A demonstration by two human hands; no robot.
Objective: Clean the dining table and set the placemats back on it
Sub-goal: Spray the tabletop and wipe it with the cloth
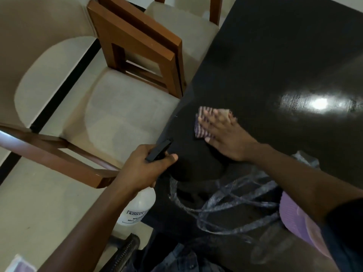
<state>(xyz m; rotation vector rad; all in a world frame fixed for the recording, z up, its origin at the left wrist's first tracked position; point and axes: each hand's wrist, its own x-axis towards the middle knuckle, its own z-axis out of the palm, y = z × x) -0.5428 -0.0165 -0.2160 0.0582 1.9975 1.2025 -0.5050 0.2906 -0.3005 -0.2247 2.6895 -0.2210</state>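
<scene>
Hands: right [224,132] flat on cloth [202,122], left [145,165] gripping sprayer [137,205].

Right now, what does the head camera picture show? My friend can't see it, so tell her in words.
A person's right hand presses a striped cloth flat on a dark dining table, near its edge. The left hand grips a white spray bottle by its black trigger, just off the table's edge. Wooden chairs with pale seats stand beside the table.
</scene>
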